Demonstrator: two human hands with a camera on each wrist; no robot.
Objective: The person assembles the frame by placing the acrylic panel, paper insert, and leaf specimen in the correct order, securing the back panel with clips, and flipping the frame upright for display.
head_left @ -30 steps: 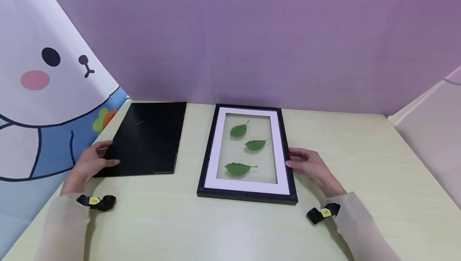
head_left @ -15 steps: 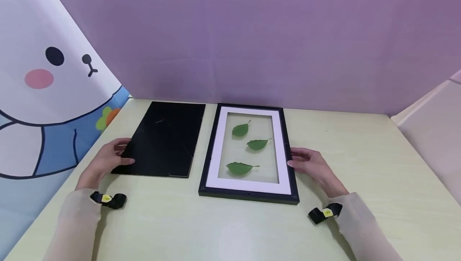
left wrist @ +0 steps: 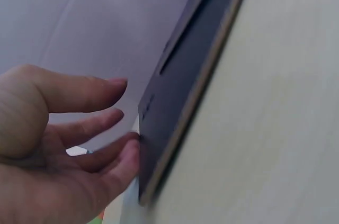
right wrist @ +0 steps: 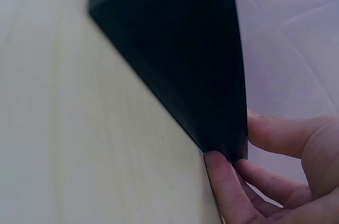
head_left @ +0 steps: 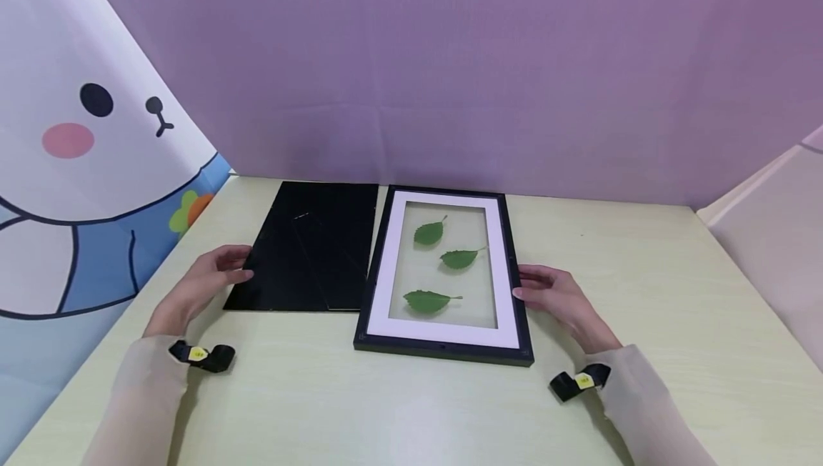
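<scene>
the black backing board [head_left: 315,248] has slid rightward since the earlier frames, and its right edge now meets the left side of the picture frame [head_left: 444,348], while the left hand [head_left: 202,284] has travelled with it. nearest the person, two black wrist straps with yellow tags sit at the cuffs of pale sleeves over the light wooden table [head_left: 386,409]. just beyond them, the left hand lies with straight, loosely spread fingers whose tips press against the left edge of the board; the left wrist view shows the fingertips [left wrist: 130,152] touching that thin edge, nothing curled round it. the right hand [head_left: 556,294] rests at the right side of the frame, fingers extended and touching its black outer edge, as the right wrist view also shows. the frame lies flat in the middle of the table, with a white mat and three green leaves [head_left: 440,259] lying in its opening. farther back stands a purple backdrop [head_left: 450,58], and at far left a cartoon rabbit cloth [head_left: 77,151].
</scene>
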